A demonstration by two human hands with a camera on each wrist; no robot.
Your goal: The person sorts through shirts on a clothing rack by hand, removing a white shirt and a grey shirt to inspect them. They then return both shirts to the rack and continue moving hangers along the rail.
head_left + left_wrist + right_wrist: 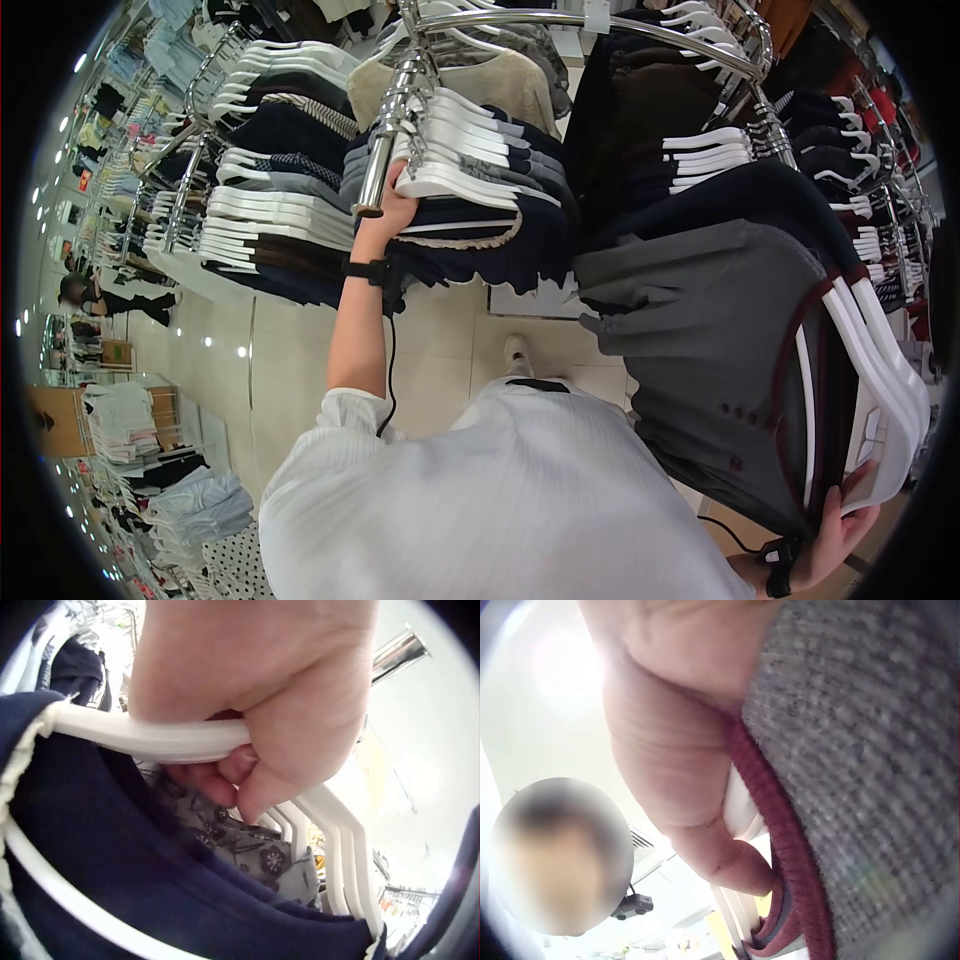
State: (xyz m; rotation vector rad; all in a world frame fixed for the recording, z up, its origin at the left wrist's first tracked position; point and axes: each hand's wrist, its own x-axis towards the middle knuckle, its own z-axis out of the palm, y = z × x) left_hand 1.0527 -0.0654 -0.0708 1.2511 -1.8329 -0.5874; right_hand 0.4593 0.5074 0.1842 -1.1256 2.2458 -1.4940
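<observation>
My left hand [398,208] is at the end of the chrome rail. In the left wrist view its fingers curl round a white hanger [150,741] that carries a navy top [142,862] with a cream ruffled neckline. A grey flower-print garment [262,859] hangs behind it. At the lower right of the head view, my right hand [845,525] grips a grey knit garment [700,310] with maroon trim and its white hanger [890,400] at one shoulder. The right wrist view shows the thumb [679,772] against the maroon neckband [780,825]; the other fingers are mostly hidden.
A chrome rack [375,180] holds white hangers with grey and navy clothes. More packed racks stand left [285,210] and right [720,150]. Folded clothes [205,510] lie at lower left. Another person [125,300] is on the tiled floor [290,340] at far left.
</observation>
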